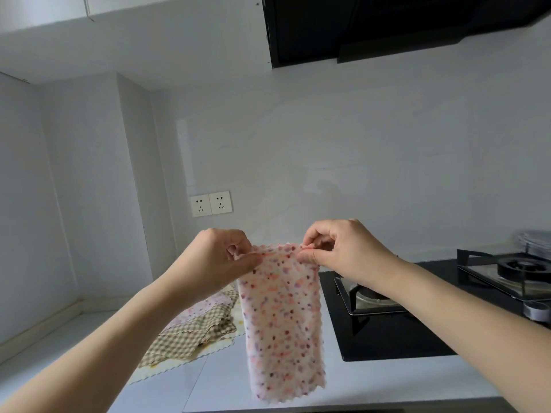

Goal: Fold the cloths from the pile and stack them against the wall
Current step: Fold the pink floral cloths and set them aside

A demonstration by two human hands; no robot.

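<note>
A white cloth with pink and purple spots [281, 323] hangs in the air over the counter, folded lengthwise into a narrow strip. My left hand [222, 259] pinches its top left corner. My right hand [340, 251] pinches its top right corner. Below my left forearm, a pile of cloths [193, 332] lies on the counter: a brown checked one on top, a pink patterned one behind it, and a pale yellow one underneath.
The white counter [226, 380] runs to the wall. A black gas hob [417, 320] with metal pan supports sits at the right. Two wall sockets [211, 203] are above the pile. A dark extractor hood [387, 25] hangs overhead.
</note>
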